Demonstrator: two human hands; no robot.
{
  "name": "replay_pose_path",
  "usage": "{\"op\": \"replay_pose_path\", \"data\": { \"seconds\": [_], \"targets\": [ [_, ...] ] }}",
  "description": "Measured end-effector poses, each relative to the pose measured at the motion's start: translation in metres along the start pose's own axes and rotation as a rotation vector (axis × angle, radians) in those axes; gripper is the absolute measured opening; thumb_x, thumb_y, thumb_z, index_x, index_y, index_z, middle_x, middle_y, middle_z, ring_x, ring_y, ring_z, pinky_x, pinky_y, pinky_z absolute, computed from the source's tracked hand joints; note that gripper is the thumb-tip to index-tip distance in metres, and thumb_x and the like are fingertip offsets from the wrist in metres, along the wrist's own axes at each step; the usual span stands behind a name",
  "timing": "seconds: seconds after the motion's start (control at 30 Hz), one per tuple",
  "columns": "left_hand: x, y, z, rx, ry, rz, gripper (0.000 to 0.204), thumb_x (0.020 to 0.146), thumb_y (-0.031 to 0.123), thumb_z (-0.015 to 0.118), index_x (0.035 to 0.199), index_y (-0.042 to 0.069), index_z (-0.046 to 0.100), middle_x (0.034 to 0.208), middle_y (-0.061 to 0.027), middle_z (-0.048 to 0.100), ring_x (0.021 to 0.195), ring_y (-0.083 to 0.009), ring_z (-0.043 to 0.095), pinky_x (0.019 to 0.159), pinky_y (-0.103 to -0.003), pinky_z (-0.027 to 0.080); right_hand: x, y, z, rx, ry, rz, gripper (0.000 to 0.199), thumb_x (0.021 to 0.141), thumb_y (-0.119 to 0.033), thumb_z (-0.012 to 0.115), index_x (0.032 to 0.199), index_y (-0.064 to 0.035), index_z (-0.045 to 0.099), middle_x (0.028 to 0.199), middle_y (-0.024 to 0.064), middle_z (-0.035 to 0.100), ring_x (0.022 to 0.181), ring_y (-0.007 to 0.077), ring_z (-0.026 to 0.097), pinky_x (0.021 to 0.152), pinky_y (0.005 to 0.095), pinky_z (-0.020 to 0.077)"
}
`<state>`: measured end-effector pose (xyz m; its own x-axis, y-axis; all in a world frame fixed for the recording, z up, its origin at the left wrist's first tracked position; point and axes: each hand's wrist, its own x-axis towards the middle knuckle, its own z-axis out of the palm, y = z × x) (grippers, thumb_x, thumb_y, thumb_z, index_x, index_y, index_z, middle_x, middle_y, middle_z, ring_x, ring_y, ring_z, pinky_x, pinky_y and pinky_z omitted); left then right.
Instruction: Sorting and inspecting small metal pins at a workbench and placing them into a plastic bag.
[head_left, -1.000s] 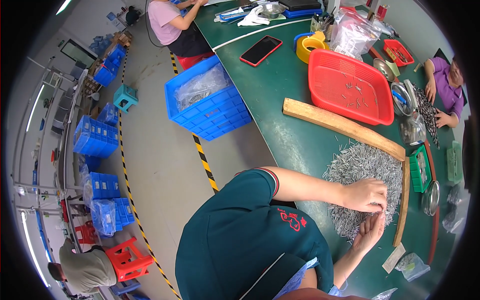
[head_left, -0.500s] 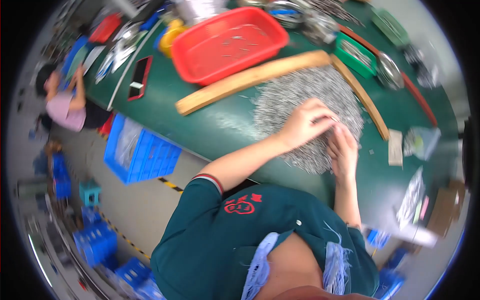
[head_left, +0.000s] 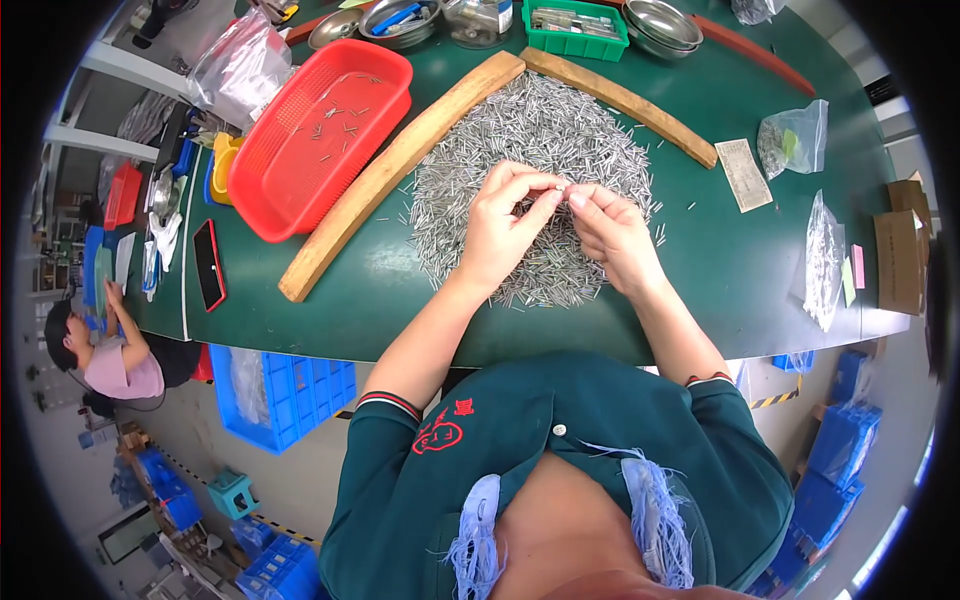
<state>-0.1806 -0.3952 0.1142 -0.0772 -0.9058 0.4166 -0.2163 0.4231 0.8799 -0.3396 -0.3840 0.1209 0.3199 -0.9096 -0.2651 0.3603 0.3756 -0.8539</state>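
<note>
A wide heap of small, thin metal pins covers the middle of the green table. Above it, my left hand pinches with thumb and forefinger. My right hand meets it fingertip to fingertip, its thumb and forefinger pressed together and the other fingers curled. Between the two pinches shows a tiny shiny metal pin, mostly covered by the fingertips. Two wooden bars, a longer left one and a right one, meet in a corner behind the heap.
Left of the bars stands a red plastic basket with a few pins inside. A red phone lies farther left. Behind are a green bin and metal bowls. A paper slip and a plastic bag lie right.
The whole view has turned and levelled, so the table now lies straighter before me. Both hands stay together over the heap, their fingertips still meeting.
</note>
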Motion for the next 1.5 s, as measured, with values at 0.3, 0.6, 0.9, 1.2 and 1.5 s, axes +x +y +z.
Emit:
{"op": "replay_pose_path", "data": {
  "seconds": [0.3,0.6,0.9,1.2,1.5],
  "targets": [
    [0.001,0.001,-0.002,0.003,-0.003,0.008,0.013,0.078,0.005,0.067,0.091,0.005,0.068,0.084,-0.0055,0.058,0.078,-0.0152,0.057,0.068,-0.026,0.047,0.001,0.0,0.0,0.033,-0.028,0.0,0.018,0.091,-0.022,0.057,0.1,-0.0055,0.058,0.061,-0.0123,0.04,0.045,-0.0025,0.025,0.04,0.0167,0.0166],
    [0.001,0.0,0.0,0.015,-0.001,0.026,0.014,0.077,0.005,0.068,0.09,0.007,0.068,0.085,-0.0046,0.058,0.079,-0.0162,0.057,0.069,-0.027,0.047,0.0,-0.002,0.0,0.008,-0.032,-0.008,0.02,0.091,-0.024,0.057,0.099,-0.0054,0.058,0.063,-0.0117,0.042,0.045,-0.003,0.027,0.04,0.0162,0.0177],
    [0.0,0.001,0.001,0.342,0.008,0.296,0.022,0.071,0.005,0.07,0.092,0.009,0.069,0.081,-0.0035,0.056,0.076,-0.0186,0.052,0.067,-0.029,0.044,0.004,0.0,-0.001,-0.061,-0.003,-0.016,0.022,0.092,-0.029,0.056,0.094,-0.0067,0.057,0.058,-0.0116,0.037,0.045,-0.0022,0.025,0.04,0.0165,0.0165],
    [0.011,0.0,-0.017,0.203,0.088,0.096,0.02,0.079,0.01,0.066,0.099,0.01,0.068,0.083,-0.0045,0.058,0.081,-0.018,0.054,0.073,-0.03,0.044,0.011,-0.011,-0.017,0.748,-0.359,0.137,0.018,0.093,-0.021,0.045,0.084,-0.0076,0.052,0.061,-0.0065,0.036,0.046,0.0009,0.028,0.034,0.015,0.0197],
    [0.016,-0.009,-0.047,0.635,-0.169,0.039,0.015,0.077,0.027,0.067,0.084,0.014,0.07,0.084,-0.0012,0.06,0.087,-0.0196,0.053,0.086,-0.034,0.034,0.013,-0.02,-0.033,0.925,-0.31,-0.018,0.042,0.096,-0.041,0.039,0.063,-0.0149,0.038,0.055,-0.006,0.03,0.044,0.0026,0.025,0.033,0.0161,0.0161]
  ]
}}
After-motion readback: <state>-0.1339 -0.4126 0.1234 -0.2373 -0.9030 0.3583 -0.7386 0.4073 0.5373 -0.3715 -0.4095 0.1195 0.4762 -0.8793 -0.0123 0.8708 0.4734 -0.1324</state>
